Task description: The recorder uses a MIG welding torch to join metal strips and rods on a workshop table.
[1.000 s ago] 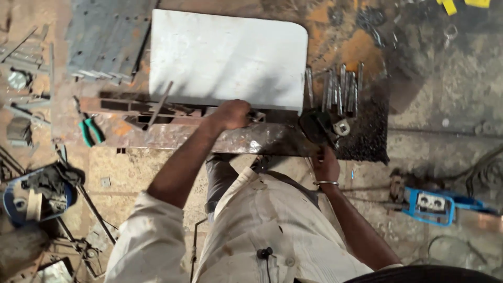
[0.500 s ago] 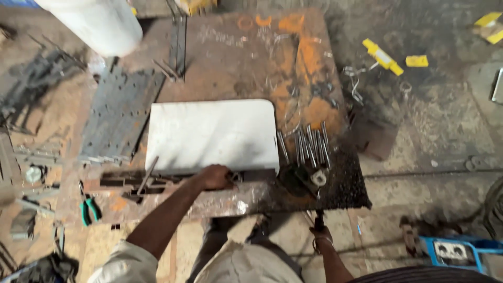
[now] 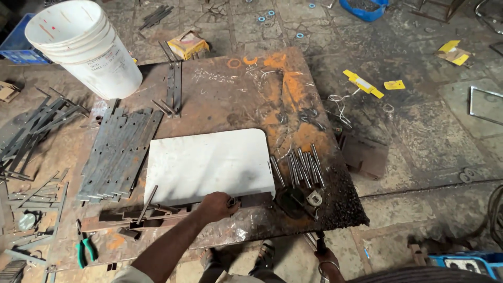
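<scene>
A white metal sheet with rounded corners (image 3: 209, 165) lies on a rusty steel work plate (image 3: 246, 89). My left hand (image 3: 217, 206) is closed over a rusty steel bar (image 3: 152, 216) that runs along the sheet's near edge. A thin rod (image 3: 148, 203) leans across that bar. My right hand (image 3: 324, 257), with a bangle on its wrist, is low at the plate's near edge and closed around what looks like a dark tool handle (image 3: 318, 242). Several short steel rods (image 3: 303, 167) lie just right of the sheet.
A white bucket (image 3: 84, 50) stands at the far left. Perforated flat strips (image 3: 120, 152) are stacked left of the sheet, with green-handled pliers (image 3: 84, 250) nearer. A yellow box (image 3: 188, 44) sits at the back, a blue machine (image 3: 466, 262) at the lower right.
The view has lifted and drawn back, taking in the bucket and far floor. My left hand stays on the bar. My right hand has dropped from the plate toward its near edge.
</scene>
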